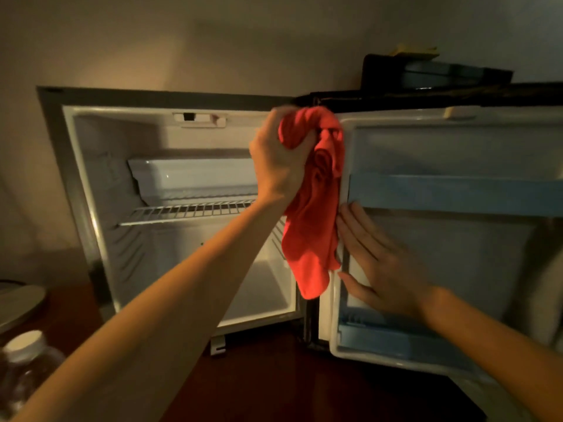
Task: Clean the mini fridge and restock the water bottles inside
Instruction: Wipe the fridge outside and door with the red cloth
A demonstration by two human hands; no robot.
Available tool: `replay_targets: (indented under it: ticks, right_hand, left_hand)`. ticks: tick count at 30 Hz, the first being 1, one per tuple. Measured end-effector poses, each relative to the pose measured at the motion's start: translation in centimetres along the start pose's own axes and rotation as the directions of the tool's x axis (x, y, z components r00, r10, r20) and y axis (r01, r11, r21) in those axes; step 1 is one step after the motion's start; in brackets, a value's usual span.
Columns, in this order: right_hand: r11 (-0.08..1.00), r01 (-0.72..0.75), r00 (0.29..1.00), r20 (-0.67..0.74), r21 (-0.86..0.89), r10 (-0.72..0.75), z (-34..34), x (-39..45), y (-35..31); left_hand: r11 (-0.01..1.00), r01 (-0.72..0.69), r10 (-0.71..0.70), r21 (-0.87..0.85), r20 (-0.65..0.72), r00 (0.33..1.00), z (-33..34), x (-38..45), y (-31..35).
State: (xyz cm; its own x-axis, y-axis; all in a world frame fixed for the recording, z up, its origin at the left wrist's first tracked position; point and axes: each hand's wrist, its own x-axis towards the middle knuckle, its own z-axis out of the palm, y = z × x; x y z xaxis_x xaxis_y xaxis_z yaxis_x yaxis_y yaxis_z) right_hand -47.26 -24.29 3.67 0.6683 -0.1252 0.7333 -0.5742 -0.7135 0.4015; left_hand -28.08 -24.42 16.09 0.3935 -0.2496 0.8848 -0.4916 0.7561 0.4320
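Red cloth (313, 190) bunched in left hand (278, 156) fingers, wiping door (457, 147) edge; door steadied by flat right hand (387, 266), fingers straight.

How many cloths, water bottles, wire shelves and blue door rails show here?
Red cloth: 1
Water bottle: 1
Wire shelf: 1
Blue door rails: 2, upper, lower
Total: 5
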Motion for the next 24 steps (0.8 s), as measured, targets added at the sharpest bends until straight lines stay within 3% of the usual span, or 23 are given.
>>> replay_targets:
  ticks: [3, 7, 10, 16, 24]
  right_hand:
    - [0.997, -0.002, 0.999, -0.035, 0.073, 0.005, 0.2, 0.1, -0.4]
    - [0.996, 0.051, 0.994, 0.090, 0.074, -0.058, 1.1, -0.2, -1.6]
    - [0.990, 0.047, 0.995, 0.081, 0.135, -0.058, 1.1, -0.2, -2.1]
    - [0.966, 0.030, 0.999, 0.026, 0.257, -0.038, -0.6, 0.3, -3.5]
    - [0.984, 0.087, 0.994, 0.046, 0.153, -0.095, -1.9, 0.3, -3.5]
  left_hand:
    - [0.997, 0.068, -0.071, 0.048, 0.071, 0.995, -1.6, -4.0, -1.6]
    - [0.977, 0.213, -0.206, -0.005, 0.234, 0.950, -3.9, -8.3, -3.4]
    - [0.969, 0.246, -0.232, -0.035, 0.235, 0.944, -4.6, -8.6, -3.5]
    - [0.988, 0.150, -0.142, -0.046, 0.150, 0.978, -4.1, -4.5, -0.9]
    - [0.998, 0.011, -0.014, 0.059, 0.058, 0.998, -2.2, 2.3, 3.0]
